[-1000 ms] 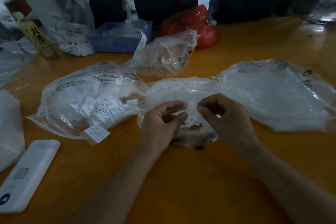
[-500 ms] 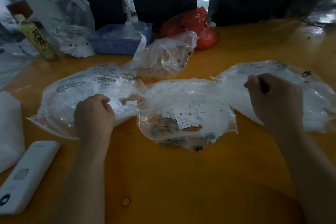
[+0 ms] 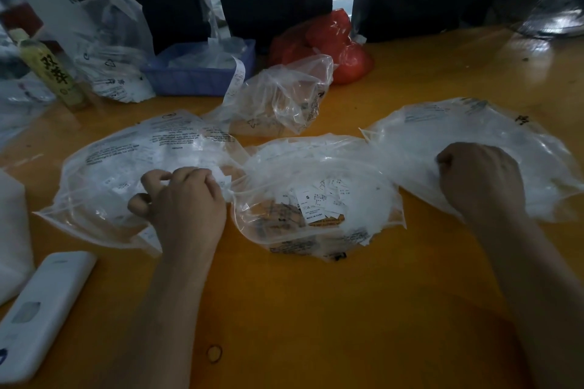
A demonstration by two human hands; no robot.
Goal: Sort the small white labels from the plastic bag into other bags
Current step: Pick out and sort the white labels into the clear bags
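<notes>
Left hand (image 3: 183,202) sits on the left bag (image 3: 126,161), fingers curled, contents unclear. Right hand (image 3: 480,180) is fisted over the right bag (image 3: 474,133) (grip hidden). White labels (image 3: 319,202) lie in the middle bag (image 3: 316,174) between them.
</notes>
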